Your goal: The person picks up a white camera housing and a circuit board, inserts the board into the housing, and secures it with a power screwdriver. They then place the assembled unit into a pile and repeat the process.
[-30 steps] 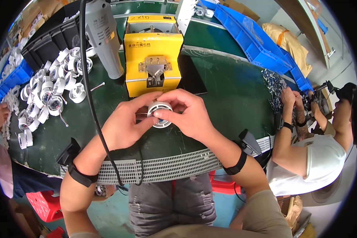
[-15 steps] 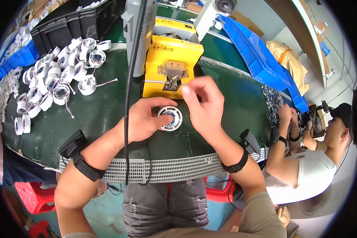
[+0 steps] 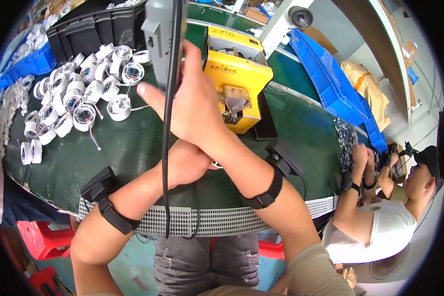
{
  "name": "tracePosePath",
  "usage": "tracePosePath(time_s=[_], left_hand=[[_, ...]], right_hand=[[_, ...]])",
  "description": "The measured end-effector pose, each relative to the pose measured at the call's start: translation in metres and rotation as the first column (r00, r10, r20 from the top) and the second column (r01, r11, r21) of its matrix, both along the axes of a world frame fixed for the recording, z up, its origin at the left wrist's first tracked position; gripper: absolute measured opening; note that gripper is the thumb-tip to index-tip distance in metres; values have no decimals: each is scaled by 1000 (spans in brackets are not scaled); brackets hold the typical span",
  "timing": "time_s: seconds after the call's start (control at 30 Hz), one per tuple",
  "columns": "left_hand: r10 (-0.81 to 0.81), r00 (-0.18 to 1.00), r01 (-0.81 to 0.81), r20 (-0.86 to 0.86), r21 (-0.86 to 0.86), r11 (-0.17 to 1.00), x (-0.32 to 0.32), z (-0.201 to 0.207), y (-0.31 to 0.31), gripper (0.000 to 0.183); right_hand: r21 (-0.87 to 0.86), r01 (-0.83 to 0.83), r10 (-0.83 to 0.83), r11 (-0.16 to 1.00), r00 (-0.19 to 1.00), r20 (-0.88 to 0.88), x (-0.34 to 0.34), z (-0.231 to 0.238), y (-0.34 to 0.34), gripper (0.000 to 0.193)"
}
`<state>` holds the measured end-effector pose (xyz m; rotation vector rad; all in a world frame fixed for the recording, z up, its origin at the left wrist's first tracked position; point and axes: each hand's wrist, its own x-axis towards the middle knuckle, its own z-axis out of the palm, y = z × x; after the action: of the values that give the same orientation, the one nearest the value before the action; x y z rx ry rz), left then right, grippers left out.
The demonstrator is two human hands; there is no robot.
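My right hand [image 3: 195, 106] is raised across my left wrist, thumb and fingers apart around the lower end of a grey hand-tool body [image 3: 157, 34]; I cannot tell if they touch it. A black cable [image 3: 166, 148] hangs in front of that hand. Beneath my right forearm, my left hand [image 3: 186, 162] is curled low over the table on a white round housing [image 3: 215, 165]. Only a sliver of the housing's rim shows; the left fingertips are hidden. Just beyond the right hand stands a yellow machine [image 3: 237, 74] with a metal block on its front.
Many white round housings [image 3: 74, 101] with circuit boards and wires lie piled at left, before a black crate [image 3: 93, 32]. Blue trays [image 3: 325, 79] stand at right. A co-worker [image 3: 380, 222] sits there, hands at a heap of small parts [image 3: 345, 135]. A perforated strip [image 3: 222, 219] edges the green table.
My right hand has swung left and up from in front of the yellow machine to the grey tool body, crossing over my left hand. The housing is now mostly covered. The view has shifted slightly.
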<state>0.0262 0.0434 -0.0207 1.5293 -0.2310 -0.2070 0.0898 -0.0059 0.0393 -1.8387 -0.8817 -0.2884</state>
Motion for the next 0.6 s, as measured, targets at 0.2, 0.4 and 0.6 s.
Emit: tracePosePath(time_s=[0.2, 0.4, 0.6], left_hand=[[10, 978, -40, -210, -143, 989, -3, -5, 0, 34], [145, 949, -145, -279, 20, 989, -1, 11, -3, 35], [166, 941, -169, -295, 15, 985, 1, 10, 1, 35]], right_hand=[[668, -133, 244, 732, 967, -76, -8, 27, 0, 32], [653, 140, -70, 745, 989, -132, 20, 48, -52, 37], [595, 208, -145, 776, 978, -153, 29, 37, -58, 37]])
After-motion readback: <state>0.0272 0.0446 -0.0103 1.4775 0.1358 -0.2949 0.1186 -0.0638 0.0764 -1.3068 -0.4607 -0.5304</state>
